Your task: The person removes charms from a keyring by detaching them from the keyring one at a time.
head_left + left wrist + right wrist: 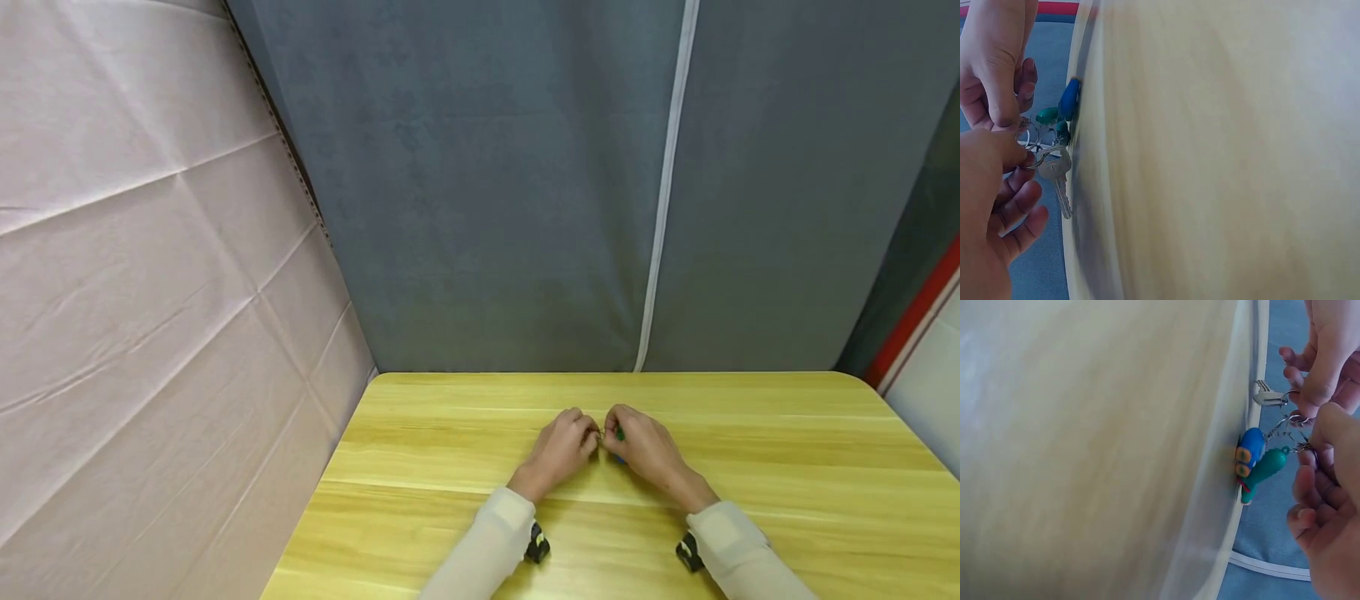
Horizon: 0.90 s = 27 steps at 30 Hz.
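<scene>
Close together over the wooden table (420,467), both hands hold a small bunch of metal rings. My left hand (564,446) pinches a key ring (1034,165) between thumb and forefinger, its other fingers loosely bent. A silver key (1056,172) hangs from that ring. My right hand (648,448) pinches the linked rings and chain just beside the left fingertips. From its side dangle a green figure charm (1267,466) and a blue figure charm (1252,445) on short chains. In the head view the fingers mostly hide the keys and charms.
A grey-blue curtain (480,183) with a white vertical strip (667,183) hangs behind the table's far edge. Pale creased fabric (165,317) covers the left side. At the far right is a red band (915,312). A black wrist device (537,543) sits under the left sleeve.
</scene>
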Available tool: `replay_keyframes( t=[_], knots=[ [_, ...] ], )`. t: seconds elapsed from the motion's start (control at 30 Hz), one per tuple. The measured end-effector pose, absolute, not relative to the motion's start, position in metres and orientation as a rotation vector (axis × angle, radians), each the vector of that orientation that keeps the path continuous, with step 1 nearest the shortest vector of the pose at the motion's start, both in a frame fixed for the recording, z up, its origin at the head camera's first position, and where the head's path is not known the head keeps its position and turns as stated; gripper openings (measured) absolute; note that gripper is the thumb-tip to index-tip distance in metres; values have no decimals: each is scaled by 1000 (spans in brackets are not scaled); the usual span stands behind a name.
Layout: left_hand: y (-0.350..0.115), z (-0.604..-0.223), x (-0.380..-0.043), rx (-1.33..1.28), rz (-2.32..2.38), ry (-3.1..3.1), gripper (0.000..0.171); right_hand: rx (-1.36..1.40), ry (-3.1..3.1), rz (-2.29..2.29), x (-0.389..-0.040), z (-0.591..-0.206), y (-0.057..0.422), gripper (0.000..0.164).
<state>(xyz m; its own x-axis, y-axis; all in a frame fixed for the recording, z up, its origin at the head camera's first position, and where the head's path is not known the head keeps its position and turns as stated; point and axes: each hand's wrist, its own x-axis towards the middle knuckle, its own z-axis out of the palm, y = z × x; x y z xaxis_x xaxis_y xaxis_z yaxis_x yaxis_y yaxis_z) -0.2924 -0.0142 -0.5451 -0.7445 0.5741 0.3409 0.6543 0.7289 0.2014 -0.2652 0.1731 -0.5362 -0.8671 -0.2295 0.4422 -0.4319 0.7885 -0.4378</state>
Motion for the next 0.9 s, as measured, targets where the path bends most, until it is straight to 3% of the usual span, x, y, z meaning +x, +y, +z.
replay_keyframes(
  t=[0.9],
  knots=[
    [-19, -534, -290, -910, -584, -2662, 23, 454, -2566, 722, -264, -530, 168, 17]
  ],
)
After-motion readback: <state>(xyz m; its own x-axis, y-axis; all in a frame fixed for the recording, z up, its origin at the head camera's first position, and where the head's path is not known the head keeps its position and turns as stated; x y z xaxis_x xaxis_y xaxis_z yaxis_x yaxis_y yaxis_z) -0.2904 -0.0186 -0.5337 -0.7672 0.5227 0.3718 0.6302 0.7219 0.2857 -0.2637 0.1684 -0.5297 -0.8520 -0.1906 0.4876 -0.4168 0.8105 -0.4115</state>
